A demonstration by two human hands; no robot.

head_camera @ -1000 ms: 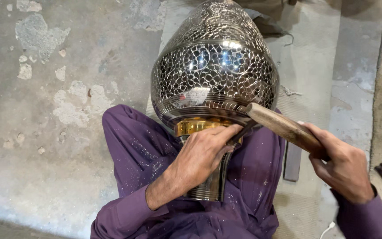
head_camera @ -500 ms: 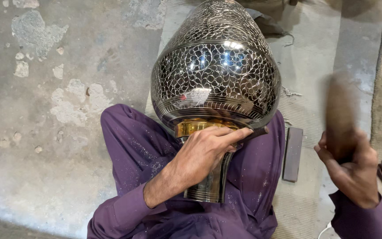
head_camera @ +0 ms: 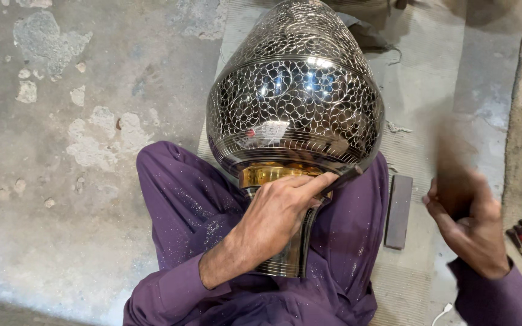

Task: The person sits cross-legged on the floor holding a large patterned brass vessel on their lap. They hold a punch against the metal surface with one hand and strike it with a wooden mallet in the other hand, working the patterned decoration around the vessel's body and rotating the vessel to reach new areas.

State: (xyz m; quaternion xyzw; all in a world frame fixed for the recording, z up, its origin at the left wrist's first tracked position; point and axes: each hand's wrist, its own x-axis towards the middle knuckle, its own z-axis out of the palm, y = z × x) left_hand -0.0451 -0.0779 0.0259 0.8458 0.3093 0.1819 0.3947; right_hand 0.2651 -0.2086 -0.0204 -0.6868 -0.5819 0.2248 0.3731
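A large engraved silver vase with a gold band at its neck lies across my purple-clothed lap. My left hand rests on the neck and pinches a thin dark chisel, whose tip touches the vase's lower edge. My right hand is lifted to the right, apart from the vase, and grips a wooden mallet that is blurred by motion.
A dark rectangular bar lies on the woven mat beside my right leg. Small red-handled tools lie at the right edge. A white cable end shows at the bottom. Patchy concrete floor fills the left.
One second ago the mallet lay on the chisel's end. My right hand has since swung it up and away to the right. My left hand and the vase have stayed put.
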